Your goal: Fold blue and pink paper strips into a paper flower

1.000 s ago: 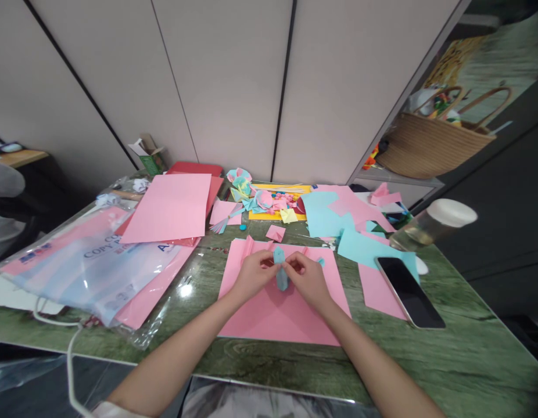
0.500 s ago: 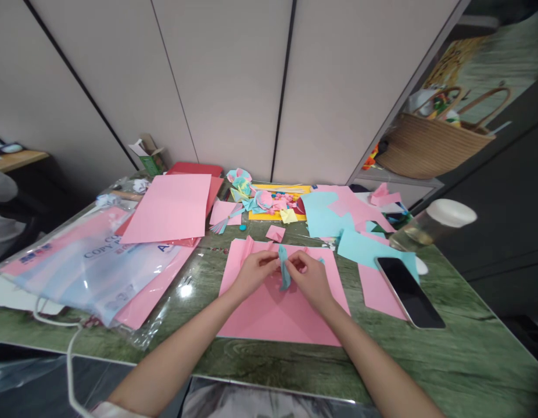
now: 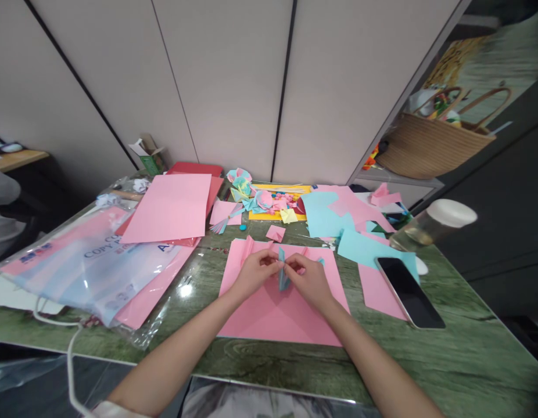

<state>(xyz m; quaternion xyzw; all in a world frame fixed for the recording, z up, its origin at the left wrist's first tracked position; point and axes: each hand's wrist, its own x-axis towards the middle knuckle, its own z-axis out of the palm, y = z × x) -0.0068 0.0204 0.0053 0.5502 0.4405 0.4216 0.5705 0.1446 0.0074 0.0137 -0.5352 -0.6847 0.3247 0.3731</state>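
A small folded blue paper piece [image 3: 283, 271] is pinched between both hands just above a large pink sheet [image 3: 278, 310] on the green marble table [image 3: 461, 354]. My left hand [image 3: 254, 274] grips its left side with closed fingers. On the right side my right hand [image 3: 308, 278] pinches it, fingertips meeting those of the left. The paper stands roughly upright, thin edge towards me.
A black phone [image 3: 409, 291] lies right of the pink sheet, a capped jar [image 3: 432, 225] behind it. Blue and pink scraps [image 3: 339, 217] and folded paper shapes [image 3: 262, 202] lie at the back. A plastic-wrapped paper pack [image 3: 86, 261] and pink sheet [image 3: 171, 208] lie left. A woven basket [image 3: 430, 145] sits on a shelf.
The blue paper piece has been turned and pressed narrower between the fingers; both hands stay in nearly the same place above the pink sheet.
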